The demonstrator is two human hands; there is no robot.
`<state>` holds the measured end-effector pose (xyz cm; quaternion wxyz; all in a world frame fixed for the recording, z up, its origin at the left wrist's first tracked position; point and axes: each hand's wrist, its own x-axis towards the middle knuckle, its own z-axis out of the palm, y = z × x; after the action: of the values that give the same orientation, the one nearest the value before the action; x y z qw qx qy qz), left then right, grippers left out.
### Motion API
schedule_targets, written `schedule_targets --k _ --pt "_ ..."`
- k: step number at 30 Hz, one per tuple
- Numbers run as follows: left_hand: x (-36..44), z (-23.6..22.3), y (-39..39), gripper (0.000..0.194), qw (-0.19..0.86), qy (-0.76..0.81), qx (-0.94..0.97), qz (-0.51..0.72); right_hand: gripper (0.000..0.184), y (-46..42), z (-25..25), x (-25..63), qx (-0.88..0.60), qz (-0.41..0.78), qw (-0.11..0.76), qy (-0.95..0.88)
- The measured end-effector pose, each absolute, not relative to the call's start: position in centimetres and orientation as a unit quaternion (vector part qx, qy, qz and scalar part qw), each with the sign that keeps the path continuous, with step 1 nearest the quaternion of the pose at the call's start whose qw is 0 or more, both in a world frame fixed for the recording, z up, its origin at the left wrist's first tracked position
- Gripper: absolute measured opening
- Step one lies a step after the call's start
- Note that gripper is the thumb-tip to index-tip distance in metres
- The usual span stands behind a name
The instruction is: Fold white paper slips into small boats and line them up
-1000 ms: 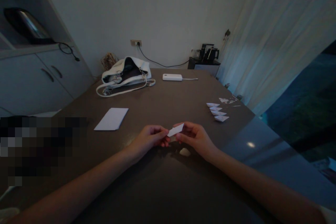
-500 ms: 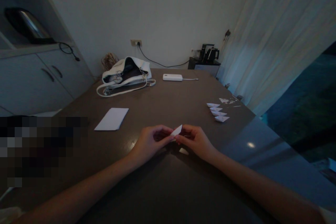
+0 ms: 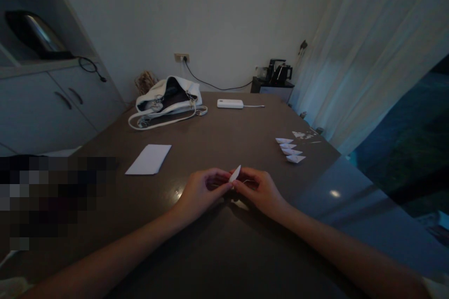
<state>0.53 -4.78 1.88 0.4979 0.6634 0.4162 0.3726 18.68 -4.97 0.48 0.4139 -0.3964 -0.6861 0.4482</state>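
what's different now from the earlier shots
The left hand has shifted right, so its fingers meet those of the right hand; the small white paper they hold stands steeper. Nothing visibly let go. The paper stack, folded papers and bag stayed put.

between the white paper stack [image 3: 149,159] and the row of folded paper shapes [image 3: 295,159], a broad lane crosses the desk [image 3: 231,135] toward the far edge. up there the power bank [image 3: 229,103] and its cable [image 3: 253,106] stand in the way, and the white bag [image 3: 164,91] with its looped strap [image 3: 164,125] blocks the far left. a narrower passage separates bag and stack. scraps [image 3: 299,134] lie just beyond the shapes. left hand [image 3: 199,191] and right hand [image 3: 263,191] meet at the small white paper [image 3: 235,174], closing the middle; a wedge opens between the forearms [image 3: 140,238].
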Motion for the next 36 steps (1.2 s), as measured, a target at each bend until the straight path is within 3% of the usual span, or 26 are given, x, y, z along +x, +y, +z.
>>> schedule_targets --k 15,25,30,36 --pt "0.6 1.6 -5.0 0.019 0.493 0.431 0.661 0.366 0.021 -5.2 0.8 18.4 -0.41 0.431 0.394 -0.7" --pt "1.2 1.8 -6.0 0.014 0.369 0.44 0.733 0.365 0.015 -5.6 0.6 18.0 -0.432 0.419 0.404 -0.689" --pt "0.3 2.1 -5.2 0.016 0.34 0.44 0.75 0.358 0.015 -5.0 0.4 18.2 -0.41 0.49 0.421 -0.644" --pt "-0.3 1.8 -4.3 0.017 0.425 0.398 0.721 0.376 0.02 -4.1 0.3 18.8 -0.362 0.62 0.389 -0.577"
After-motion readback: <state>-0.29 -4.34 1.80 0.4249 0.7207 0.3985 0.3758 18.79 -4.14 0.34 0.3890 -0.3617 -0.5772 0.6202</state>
